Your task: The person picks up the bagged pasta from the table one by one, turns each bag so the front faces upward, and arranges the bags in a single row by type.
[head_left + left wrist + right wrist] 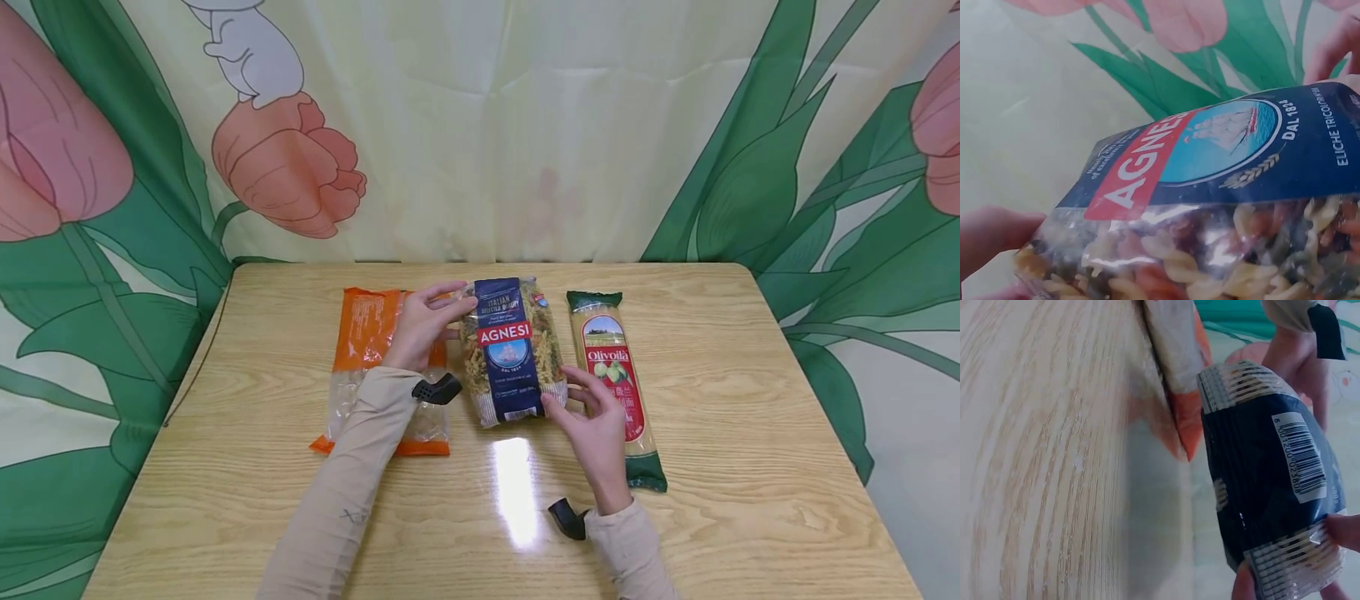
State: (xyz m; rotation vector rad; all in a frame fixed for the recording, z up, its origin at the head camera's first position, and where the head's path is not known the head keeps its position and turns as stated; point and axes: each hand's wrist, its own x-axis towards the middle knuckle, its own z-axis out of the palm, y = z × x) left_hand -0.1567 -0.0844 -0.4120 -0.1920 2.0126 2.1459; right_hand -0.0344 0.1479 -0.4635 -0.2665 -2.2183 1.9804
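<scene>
Right hand (pixel 596 425): fingers pinch lower right corner of Agnesi pasta bag (pixel 512 354). Left hand (pixel 422 327): fingers grip its upper left edge. Bag over bench (pixel 750 433), between orange bag (pixel 367 325) and red-labelled packet (pixel 613 367). Floral curtain (pixel 570 150) behind.

From my end of the feed, I'd call this a small curtained-off nook, though I can't tell whether it sits in a home or a studio. My head view shows a pale wood-grain table (pixel 757 400) hemmed in behind and on both sides by cream fabric (pixel 480 150) printed with oversized tulips (pixel 288 167) and a white cartoon animal (pixel 258 58). A bright reflection (pixel 515 492) gleams on the tabletop. The Agnesi pasta bag (pixel 506 354) adds a household, grocery note to the decor.
</scene>
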